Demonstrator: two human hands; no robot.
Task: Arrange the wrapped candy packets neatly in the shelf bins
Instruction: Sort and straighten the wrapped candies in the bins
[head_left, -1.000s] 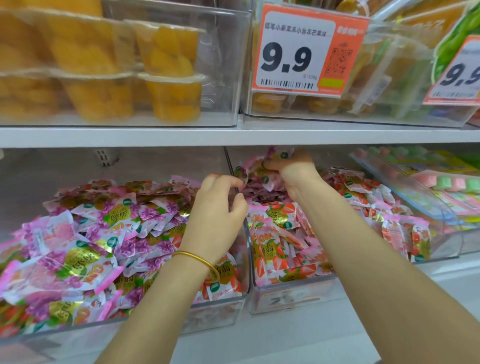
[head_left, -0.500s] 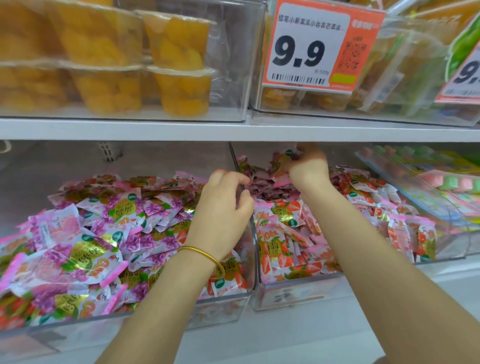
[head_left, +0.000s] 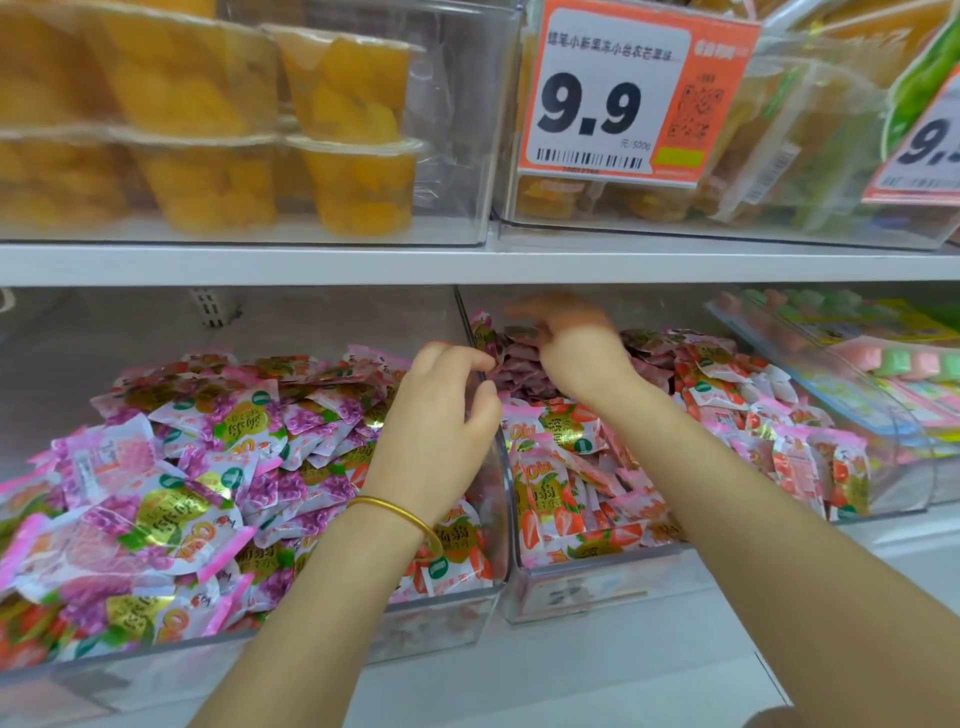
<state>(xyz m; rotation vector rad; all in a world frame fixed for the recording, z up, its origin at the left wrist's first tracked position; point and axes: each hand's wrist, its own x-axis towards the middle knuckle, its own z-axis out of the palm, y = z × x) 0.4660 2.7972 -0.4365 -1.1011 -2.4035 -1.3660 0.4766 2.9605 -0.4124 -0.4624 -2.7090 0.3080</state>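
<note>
Fingers (head_left: 457, 359) on L hand (head_left: 436, 431) loosely curled, empty; R hand (head_left: 576, 353) blurred over rear packets (head_left: 519, 375), can't tell grip. I'd say mid-tidy, strawberry bin (head_left: 576, 590); next needs clean pinch.

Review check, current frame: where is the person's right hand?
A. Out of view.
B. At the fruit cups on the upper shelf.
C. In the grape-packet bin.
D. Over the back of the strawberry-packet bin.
D: the right hand is over packets at the rear of the strawberry-packet bin on the lower shelf, to the right of the left hand with its gold bangle.
</note>
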